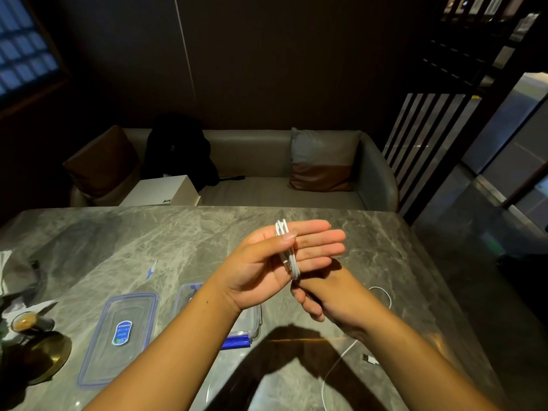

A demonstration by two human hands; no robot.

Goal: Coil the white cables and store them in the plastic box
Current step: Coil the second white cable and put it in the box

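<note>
**Coil wrapped on the left hand, box waiting below**

The left hand (267, 262) is holding a white cable coil (287, 250) wound around its flat fingers, thumb pinning it, above the plastic box (255, 321). The right hand (326, 298), fingers loosely curled, is hanging under the coil; its grip is unclear. Loops may slip off if the thumb lifts. One coil, one loose cable (335, 369), one box, one lid (118, 336).

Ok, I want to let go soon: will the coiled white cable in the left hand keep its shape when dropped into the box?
Probably not fully. The white cable is thin and held in loops only by the left hand, thumb pinning it, with no tie visible, so it likely springs loose. It looks light and floppy, like the loose cable trailing across the table.
</note>
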